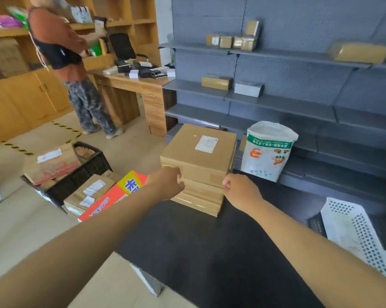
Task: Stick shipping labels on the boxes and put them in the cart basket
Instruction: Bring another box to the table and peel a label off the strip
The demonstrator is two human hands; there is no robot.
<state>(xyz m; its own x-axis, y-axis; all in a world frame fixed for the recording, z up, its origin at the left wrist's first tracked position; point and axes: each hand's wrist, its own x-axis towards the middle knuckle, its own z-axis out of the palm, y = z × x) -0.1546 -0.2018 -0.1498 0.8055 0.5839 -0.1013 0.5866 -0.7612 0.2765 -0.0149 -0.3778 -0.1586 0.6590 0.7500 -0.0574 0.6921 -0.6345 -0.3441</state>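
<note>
A stack of brown cardboard boxes stands on the black table. The top box carries a white shipping label. My left hand grips the stack's left side about halfway up, fingers curled against the cardboard. My right hand holds the stack's right front corner at the same height, fingers curled. The black cart basket sits on the floor to the left and holds a labelled brown box.
Beside the basket lie labelled brown parcels and a red-orange carton. A white printed sack stands right of the stack, and a white perforated tray lies at the table's right. Grey shelving runs behind. A person stands at the wooden desk.
</note>
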